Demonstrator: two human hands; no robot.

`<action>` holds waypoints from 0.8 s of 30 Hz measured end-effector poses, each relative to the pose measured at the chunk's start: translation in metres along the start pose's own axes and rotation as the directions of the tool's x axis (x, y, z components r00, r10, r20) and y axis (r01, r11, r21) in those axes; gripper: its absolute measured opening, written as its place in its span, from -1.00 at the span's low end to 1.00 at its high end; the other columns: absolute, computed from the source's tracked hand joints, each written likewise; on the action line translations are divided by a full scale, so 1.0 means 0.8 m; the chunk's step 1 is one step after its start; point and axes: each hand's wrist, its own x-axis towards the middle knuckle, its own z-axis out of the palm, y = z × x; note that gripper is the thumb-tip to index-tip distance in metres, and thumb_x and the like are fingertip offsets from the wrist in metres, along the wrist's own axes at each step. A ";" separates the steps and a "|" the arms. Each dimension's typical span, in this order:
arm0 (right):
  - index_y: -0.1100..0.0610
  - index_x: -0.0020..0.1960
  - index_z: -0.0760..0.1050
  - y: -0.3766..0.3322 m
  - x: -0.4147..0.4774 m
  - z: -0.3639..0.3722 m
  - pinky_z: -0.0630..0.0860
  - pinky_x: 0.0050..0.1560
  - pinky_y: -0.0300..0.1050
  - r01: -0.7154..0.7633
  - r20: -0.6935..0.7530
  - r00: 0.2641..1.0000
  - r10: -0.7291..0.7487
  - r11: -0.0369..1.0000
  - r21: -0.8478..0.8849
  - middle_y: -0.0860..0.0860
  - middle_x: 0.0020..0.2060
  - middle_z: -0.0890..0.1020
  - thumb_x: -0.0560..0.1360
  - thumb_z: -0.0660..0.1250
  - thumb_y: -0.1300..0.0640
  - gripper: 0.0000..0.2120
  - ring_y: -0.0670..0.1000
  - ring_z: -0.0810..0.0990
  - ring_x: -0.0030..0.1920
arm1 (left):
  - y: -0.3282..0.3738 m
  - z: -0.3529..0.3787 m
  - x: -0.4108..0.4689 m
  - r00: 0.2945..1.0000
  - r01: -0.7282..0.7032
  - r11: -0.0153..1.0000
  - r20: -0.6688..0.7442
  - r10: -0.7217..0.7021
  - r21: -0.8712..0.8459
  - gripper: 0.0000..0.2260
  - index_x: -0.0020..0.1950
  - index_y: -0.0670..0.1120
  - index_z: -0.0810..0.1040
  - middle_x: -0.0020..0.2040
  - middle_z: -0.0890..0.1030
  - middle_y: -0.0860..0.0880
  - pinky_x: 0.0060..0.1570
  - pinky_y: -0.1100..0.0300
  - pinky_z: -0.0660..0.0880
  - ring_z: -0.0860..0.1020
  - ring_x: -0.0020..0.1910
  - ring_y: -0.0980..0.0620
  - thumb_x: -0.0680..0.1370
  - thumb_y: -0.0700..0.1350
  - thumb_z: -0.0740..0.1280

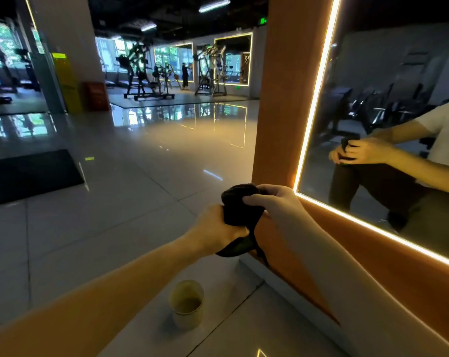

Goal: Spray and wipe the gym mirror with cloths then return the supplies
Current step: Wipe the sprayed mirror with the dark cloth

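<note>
At frame centre, left hand [215, 229] and right hand [276, 203] curl fingers [254, 200] round the dark cloth [240, 206]; a slack grip could drop it into the cup [187, 304] below.

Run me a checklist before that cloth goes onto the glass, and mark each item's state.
1. Cloth held: the left hand and the right hand both have a grip on the dark cloth. Ok.
2. Cloth opened flat for wiping: it is bunched between the hands. Not ok.
3. Path to the mirror: nothing stands between the hands and the glass. Ok.
4. Glass already sprayed: no wetness can be made out. Cannot tell.
5. Spray bottle at hand: none in view. Cannot tell.
6. Cup on the floor: upright, below the arms. Ok.
</note>
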 end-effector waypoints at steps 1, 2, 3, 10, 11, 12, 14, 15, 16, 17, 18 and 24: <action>0.21 0.08 0.64 -0.001 0.009 0.002 0.59 -0.25 -0.33 0.008 0.028 1.000 -0.006 0.998 -0.058 0.08 -0.08 0.72 0.52 0.46 0.30 -0.86 -0.08 0.73 -0.18 | -0.010 -0.009 0.002 1.000 0.009 1.000 0.003 -0.009 0.009 -0.89 -0.13 -0.06 0.59 -0.22 0.64 -0.07 -0.30 0.35 0.53 0.61 -0.22 0.03 0.55 -0.21 0.46; 0.19 0.05 0.64 -0.002 0.018 0.004 0.59 -0.25 -0.34 0.020 0.039 0.999 -0.016 0.994 -0.105 0.08 -0.08 0.71 0.53 0.45 0.32 -0.88 -0.05 0.72 -0.16 | -0.019 -0.019 0.004 1.000 0.016 1.000 0.005 -0.016 0.001 -0.86 -0.16 -0.07 0.57 -0.26 0.61 -0.06 -0.33 0.36 0.49 0.58 -0.26 0.05 0.56 -0.25 0.44; 0.18 0.01 0.63 -0.001 0.027 0.006 0.59 -0.24 -0.34 0.033 0.040 0.999 -0.027 0.988 -0.148 0.08 -0.10 0.71 0.53 0.44 0.33 -0.89 -0.03 0.71 -0.15 | -0.030 -0.029 0.008 1.000 0.026 0.999 0.011 -0.026 -0.029 -0.86 -0.16 -0.09 0.57 -0.27 0.61 -0.07 -0.29 0.34 0.51 0.58 -0.26 0.02 0.56 -0.27 0.42; 0.13 -0.05 0.59 0.031 0.075 0.029 0.60 -0.08 -0.21 0.146 0.103 0.988 -0.116 0.924 -0.353 0.03 -0.13 0.69 0.51 0.43 0.37 -0.84 -0.02 0.69 -0.05 | -0.072 -0.078 0.034 0.990 0.141 0.932 0.027 -0.140 -0.335 -0.92 0.11 -0.22 0.56 -0.21 0.73 -0.07 -0.27 0.28 0.57 0.69 -0.25 0.06 0.66 -0.26 0.29; 0.12 -0.04 0.59 0.039 0.080 0.032 0.63 -0.05 -0.17 0.185 0.115 0.982 -0.152 0.905 -0.384 0.01 -0.13 0.70 0.51 0.43 0.37 -0.83 -0.02 0.70 -0.05 | -0.074 -0.082 0.038 0.984 0.175 0.912 0.025 -0.178 -0.372 -0.91 0.04 -0.20 0.57 -0.27 0.69 -0.05 -0.33 0.26 0.52 0.63 -0.32 0.06 0.65 -0.25 0.27; 0.10 -0.03 0.60 0.046 0.084 0.036 0.65 0.01 -0.11 0.228 0.121 0.973 -0.195 0.882 -0.412 -0.01 -0.12 0.70 0.50 0.44 0.37 -0.82 -0.03 0.70 -0.05 | -0.076 -0.084 0.041 0.978 0.200 0.886 0.025 -0.209 -0.419 -0.89 -0.04 -0.19 0.56 -0.31 0.63 -0.04 -0.35 0.23 0.44 0.55 -0.36 0.05 0.64 -0.24 0.26; 0.07 -0.03 0.60 0.061 0.090 0.045 0.63 0.09 0.02 0.318 0.129 0.948 -0.292 0.825 -0.467 -0.05 -0.10 0.69 0.50 0.46 0.34 -0.81 -0.05 0.66 -0.04 | -0.083 -0.084 0.047 0.960 0.242 0.787 0.020 -0.281 -0.568 -0.89 -0.12 -0.17 0.51 -0.33 0.54 -0.05 -0.32 0.18 0.32 0.46 -0.33 0.02 0.58 -0.23 0.24; 0.06 -0.03 0.60 0.067 0.093 0.050 0.62 0.09 0.06 0.360 0.137 0.931 -0.338 0.794 -0.489 -0.06 -0.10 0.68 0.49 0.47 0.32 -0.82 -0.07 0.64 -0.05 | -0.090 -0.083 0.051 0.952 0.244 0.709 0.024 -0.305 -0.662 -0.92 -0.12 -0.17 0.49 -0.31 0.53 -0.06 -0.29 0.15 0.32 0.44 -0.29 -0.01 0.55 -0.21 0.24; 0.06 -0.04 0.59 0.073 0.095 0.056 0.61 0.09 0.06 0.402 0.148 0.912 -0.382 0.762 -0.508 -0.08 -0.10 0.67 0.49 0.47 0.31 -0.82 -0.07 0.62 -0.05 | -0.094 -0.082 0.053 0.951 0.228 0.626 0.032 -0.308 -0.746 -0.93 -0.09 -0.18 0.48 -0.28 0.51 -0.09 -0.24 0.11 0.36 0.44 -0.26 -0.03 0.52 -0.18 0.27; 0.04 -0.05 0.58 0.077 0.097 0.063 0.61 0.09 0.06 0.444 0.165 0.890 -0.426 0.724 -0.528 -0.08 -0.10 0.66 0.49 0.47 0.31 -0.81 -0.07 0.62 -0.03 | -0.100 -0.080 0.055 0.955 0.201 0.555 0.036 -0.294 -0.807 -0.87 -0.06 -0.19 0.48 -0.23 0.50 -0.11 -0.20 0.08 0.39 0.45 -0.22 -0.04 0.48 -0.14 0.33; 0.01 -0.06 0.57 0.082 0.099 0.072 0.62 0.08 0.05 0.486 0.186 0.864 -0.467 0.678 -0.551 -0.09 -0.08 0.64 0.49 0.48 0.31 -0.79 -0.05 0.61 -0.02 | -0.103 -0.078 0.058 0.960 0.183 0.518 0.038 -0.278 -0.835 -0.79 -0.03 -0.17 0.51 -0.19 0.50 -0.11 -0.17 0.06 0.40 0.45 -0.18 -0.04 0.45 -0.06 0.41; 0.04 0.06 0.63 0.102 0.108 0.121 0.50 0.11 -0.05 0.699 0.407 0.667 -0.624 0.337 -0.630 -0.06 0.01 0.61 0.46 0.51 0.29 -0.75 -0.01 0.55 0.03 | -0.114 -0.071 0.075 0.912 0.169 0.521 -0.068 -0.405 -0.836 -0.50 0.10 -0.24 0.60 -0.14 0.65 -0.13 -0.11 0.04 0.52 0.66 -0.16 -0.04 0.32 0.02 0.62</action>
